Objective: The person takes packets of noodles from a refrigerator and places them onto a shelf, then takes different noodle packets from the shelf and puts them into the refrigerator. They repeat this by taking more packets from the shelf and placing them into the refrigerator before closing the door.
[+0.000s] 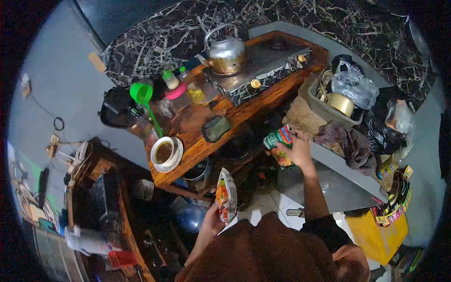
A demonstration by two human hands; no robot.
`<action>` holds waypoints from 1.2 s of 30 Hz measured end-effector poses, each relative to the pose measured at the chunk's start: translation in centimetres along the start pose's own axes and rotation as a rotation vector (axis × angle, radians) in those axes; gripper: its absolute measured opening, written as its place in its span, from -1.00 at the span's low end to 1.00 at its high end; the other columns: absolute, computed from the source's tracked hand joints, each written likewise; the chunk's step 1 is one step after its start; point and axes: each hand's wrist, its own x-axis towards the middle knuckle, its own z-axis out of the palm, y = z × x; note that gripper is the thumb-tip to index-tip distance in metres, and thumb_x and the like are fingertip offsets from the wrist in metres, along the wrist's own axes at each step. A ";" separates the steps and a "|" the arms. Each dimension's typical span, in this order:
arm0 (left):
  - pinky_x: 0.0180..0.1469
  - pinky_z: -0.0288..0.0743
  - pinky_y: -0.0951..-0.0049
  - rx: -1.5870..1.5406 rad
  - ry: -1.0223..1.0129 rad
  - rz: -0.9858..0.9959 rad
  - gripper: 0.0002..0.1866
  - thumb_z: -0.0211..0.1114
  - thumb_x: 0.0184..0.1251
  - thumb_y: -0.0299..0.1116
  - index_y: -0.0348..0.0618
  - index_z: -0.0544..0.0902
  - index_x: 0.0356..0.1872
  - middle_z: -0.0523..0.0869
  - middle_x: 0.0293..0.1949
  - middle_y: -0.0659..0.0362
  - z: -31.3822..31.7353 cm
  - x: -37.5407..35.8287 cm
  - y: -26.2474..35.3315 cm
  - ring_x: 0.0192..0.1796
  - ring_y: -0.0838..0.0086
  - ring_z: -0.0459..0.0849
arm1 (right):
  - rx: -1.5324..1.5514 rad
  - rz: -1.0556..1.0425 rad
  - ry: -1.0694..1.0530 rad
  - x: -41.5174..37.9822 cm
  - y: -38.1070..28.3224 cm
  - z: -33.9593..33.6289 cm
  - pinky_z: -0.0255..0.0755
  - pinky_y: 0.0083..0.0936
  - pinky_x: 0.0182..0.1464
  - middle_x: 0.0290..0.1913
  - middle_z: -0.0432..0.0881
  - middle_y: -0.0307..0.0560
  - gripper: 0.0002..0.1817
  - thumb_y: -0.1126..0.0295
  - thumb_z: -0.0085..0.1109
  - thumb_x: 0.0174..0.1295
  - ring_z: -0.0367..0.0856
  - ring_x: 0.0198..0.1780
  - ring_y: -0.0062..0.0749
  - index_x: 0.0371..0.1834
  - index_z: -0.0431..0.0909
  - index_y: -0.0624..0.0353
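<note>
My left hand (213, 219) is closed around the lower edge of a white and orange food packet (227, 197), held upright in front of me. My right hand (299, 149) grips a green and red instant noodle packet (280, 141) with a food picture on its lower part, beside the sacking at the edge of a grey-topped surface. The fingers of that hand partly cover the packet. A dark folded cloth (345, 143) lies just right of my right hand.
The wooden counter (188, 162) carries a cup of brown liquid (164, 151) on a saucer, a green ladle (145, 97), jars and a dark pot holder (216, 128). A kettle (226, 56) stands on the stove (263, 70). At right are a grey basin (350, 121) and a yellow box (385, 237).
</note>
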 end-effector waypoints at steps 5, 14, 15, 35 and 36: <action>-0.11 0.43 0.43 0.116 -0.113 -0.227 -0.50 0.14 0.18 -0.03 -0.13 0.36 0.05 0.52 -0.14 0.16 -1.7 3.5 2.5 -0.12 0.42 0.52 | 0.178 0.251 -0.198 0.0 0.7 0.4 0.15 -0.26 0.13 0.00 0.48 0.06 -0.42 -0.16 0.06 -0.03 0.38 0.05 -0.06 -0.19 0.56 0.14; -0.14 0.51 0.33 0.360 -0.429 -0.383 -0.57 0.02 0.28 -0.09 -0.11 0.36 0.07 0.52 -0.07 0.11 -3.9 8.7 8.8 -0.16 0.38 0.57 | 0.137 0.435 -0.231 -0.6 -2.6 -0.8 0.29 -0.36 0.03 -0.19 0.55 0.21 -0.37 -0.15 0.08 -0.03 0.48 -0.07 -0.01 -0.27 0.55 0.32; -0.14 0.51 0.34 0.502 -0.470 -0.291 -0.58 0.02 0.28 -0.10 -0.08 0.36 0.08 0.51 -0.07 0.12 -4.7 9.6 9.0 -0.18 0.39 0.57 | 0.219 0.529 -0.268 -1.2 -3.7 -1.6 0.30 -0.39 -0.01 -0.20 0.55 0.21 -0.37 -0.13 0.10 -0.03 0.49 -0.11 -0.03 -0.26 0.54 0.33; 0.09 0.35 0.19 0.084 -0.883 -0.946 -0.58 -0.08 0.30 -0.12 -0.11 0.33 0.11 0.44 0.08 0.11 2.1 14.5 1.9 0.08 0.34 0.45 | 0.823 1.410 0.496 -27.3 -14.6 -20.1 0.41 -0.55 -0.17 -0.22 0.55 -0.13 -0.56 0.14 0.04 0.18 0.54 -0.22 -0.49 -0.05 0.37 0.30; 0.09 0.35 0.19 0.086 -0.887 -0.954 -0.58 -0.08 0.30 -0.12 -0.11 0.33 0.11 0.44 0.08 0.11 2.6 14.2 1.3 0.08 0.34 0.45 | 0.791 1.419 0.476 -26.9 -15.1 -21.0 0.42 -0.57 -0.20 -0.23 0.55 -0.14 -0.56 0.13 0.01 0.19 0.54 -0.25 -0.52 -0.05 0.37 0.30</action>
